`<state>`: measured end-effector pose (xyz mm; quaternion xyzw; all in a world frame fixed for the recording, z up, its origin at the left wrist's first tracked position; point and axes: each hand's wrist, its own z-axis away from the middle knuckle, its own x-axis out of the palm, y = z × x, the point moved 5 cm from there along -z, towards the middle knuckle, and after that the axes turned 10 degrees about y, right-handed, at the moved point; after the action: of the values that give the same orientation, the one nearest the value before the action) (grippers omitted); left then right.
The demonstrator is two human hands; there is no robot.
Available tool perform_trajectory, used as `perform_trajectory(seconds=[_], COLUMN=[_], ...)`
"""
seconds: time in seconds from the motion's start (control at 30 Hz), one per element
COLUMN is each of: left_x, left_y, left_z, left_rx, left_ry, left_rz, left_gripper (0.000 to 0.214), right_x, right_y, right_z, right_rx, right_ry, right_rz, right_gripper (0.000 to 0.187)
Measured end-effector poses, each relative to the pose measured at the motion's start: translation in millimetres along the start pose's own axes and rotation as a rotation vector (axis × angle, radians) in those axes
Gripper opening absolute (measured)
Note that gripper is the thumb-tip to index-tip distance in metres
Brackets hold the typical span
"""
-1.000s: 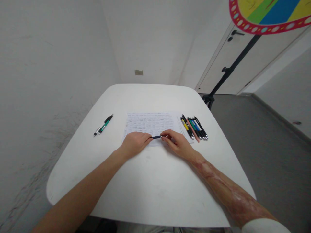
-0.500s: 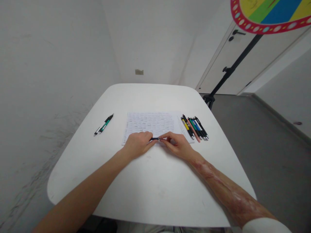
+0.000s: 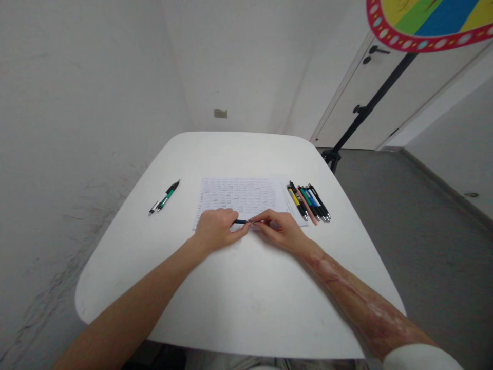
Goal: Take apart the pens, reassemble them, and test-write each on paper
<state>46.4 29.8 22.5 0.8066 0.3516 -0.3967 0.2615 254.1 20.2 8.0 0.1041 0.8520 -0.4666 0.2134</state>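
Both hands meet over the near edge of a written-on paper sheet (image 3: pixel 239 195) on the white table (image 3: pixel 239 298). My left hand (image 3: pixel 216 229) is closed around the dark barrel of a pen (image 3: pixel 241 222). My right hand (image 3: pixel 280 226) pinches the pen's other end with thumb and fingers. The pen lies level between the two hands, just above the paper.
A row of several coloured pens (image 3: pixel 308 202) lies right of the paper. Two pens, one green (image 3: pixel 164 198), lie to the left. A black stand (image 3: pixel 360 110) with a colourful wheel (image 3: pixel 431 23) stands beyond the table's right side, by a door.
The visible stretch of pen between the hands has shortened and shifted slightly left. The right hand's fingers have moved closer to the left hand. Both arms stay in place.
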Motion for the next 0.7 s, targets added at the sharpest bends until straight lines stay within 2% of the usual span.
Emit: perform_trajectory(seconds=[0.17,0.3,0.53,0.7], left_x=[0.2,0.2,-0.9,-2.2], left_y=[-0.5,-1.4,-2.9,-1.7], left_z=[-1.0,-0.8,-0.5,-1.4], left_rx=[-0.013,-0.023,-0.054,-0.032], left_ry=[-0.01,0.028,0.059,0.065], left_rz=[0.011,-0.022,-0.069,-0.086], left_gripper=[0.053,0.051,0.052,0.051], right_x=[-0.8,0.0,-1.2,2.6], right_y=[-2.4,-4.7,0.5,-0.1], right_z=[-0.7,-0.9,0.2,-1.4], right_rx=[0.0,0.007,0.032,0.062], right_ry=[0.003,-0.013,0.039,-0.014], right_rz=[-0.013,0.0,-0.005,-0.031], right_gripper=[0.016,0.018,0.015,0.022])
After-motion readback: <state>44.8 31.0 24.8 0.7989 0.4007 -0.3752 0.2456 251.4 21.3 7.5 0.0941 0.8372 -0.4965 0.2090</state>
